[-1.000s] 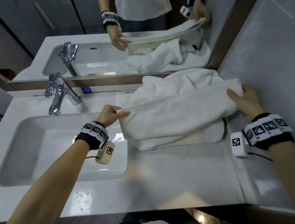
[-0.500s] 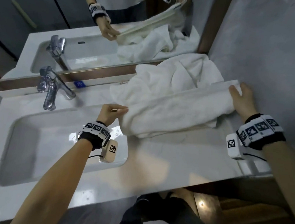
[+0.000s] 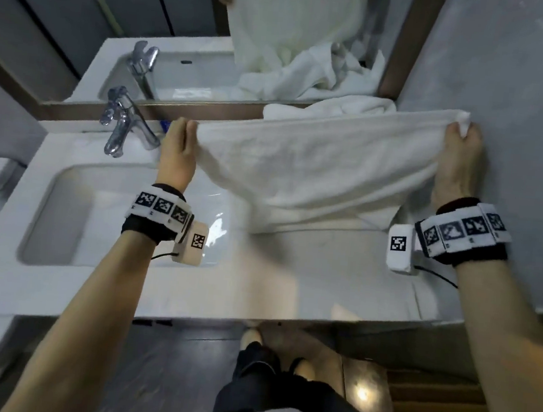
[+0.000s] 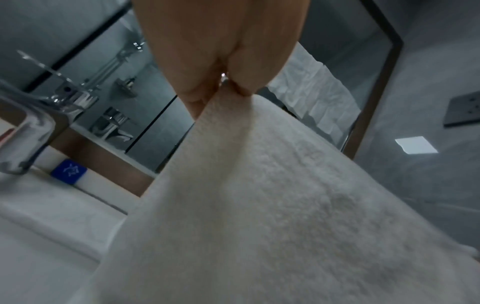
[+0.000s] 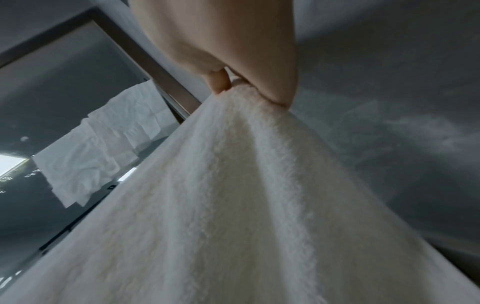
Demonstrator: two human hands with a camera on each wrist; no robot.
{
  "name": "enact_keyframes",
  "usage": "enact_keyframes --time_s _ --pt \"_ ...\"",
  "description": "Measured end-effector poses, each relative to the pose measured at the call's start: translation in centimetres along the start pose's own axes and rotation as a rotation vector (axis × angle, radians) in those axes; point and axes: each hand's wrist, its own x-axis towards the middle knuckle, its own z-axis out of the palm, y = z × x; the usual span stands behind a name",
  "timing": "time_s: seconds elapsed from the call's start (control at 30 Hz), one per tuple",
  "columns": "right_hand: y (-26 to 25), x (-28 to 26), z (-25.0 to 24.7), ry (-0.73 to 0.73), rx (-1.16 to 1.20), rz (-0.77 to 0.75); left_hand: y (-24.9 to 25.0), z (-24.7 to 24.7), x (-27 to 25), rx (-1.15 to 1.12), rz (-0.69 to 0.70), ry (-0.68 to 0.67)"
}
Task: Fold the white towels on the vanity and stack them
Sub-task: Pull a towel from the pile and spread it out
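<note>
Towel lifted clear of the pile and stretched taut between two pinch grips.

Since a second ago, the white towel has been raised off the vanity top; folding can begin. One corner is pinched by the left hand, the other by the right hand. The remaining towels lie behind the grips. No writing can be read.

The towel hangs between the left hand and right hand, above the vanity. The sink lies left, the faucet behind it
</note>
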Motion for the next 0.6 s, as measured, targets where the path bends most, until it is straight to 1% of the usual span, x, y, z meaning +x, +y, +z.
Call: enact_keyframes --time_s 0.1,0.2,0.27,0.33,0.4,0.47,0.53,0.6 --pt "0.2 0.0 -0.6 0.014 -0.029 -0.021 1.0 0.9 -1.4 -0.008 -0.064 -0.002" --pt "0.5 -0.4 -1.5 0.035 0.014 -0.094 1.3 0.7 -2.2 0.032 -0.074 0.027" --pt "0.5 -0.8 -2.1 0.024 0.016 -0.173 1.2 0.1 -2.0 -0.040 -0.083 0.050" --pt "0.3 -0.8 -2.2 -0.011 -0.014 -0.213 1.0 -0.5 -1.6 -0.166 -0.120 0.036" --pt "0.8 -0.2 -1.6 -0.080 -0.019 -0.204 0.5 -0.6 -1.0 -0.177 -0.196 -0.028" --pt "1.8 0.4 -0.7 -0.154 -0.069 -0.167 -0.4 0.1 -0.7 -0.095 -0.294 -0.119" --pt "3.1 1.0 0.5 -0.200 -0.142 -0.110 -1.7 0.8 -0.5 0.009 -0.394 -0.232" --pt "4.2 1.5 1.6 -0.218 -0.193 -0.063 -3.3 0.9 -0.4 0.078 -0.474 -0.384"
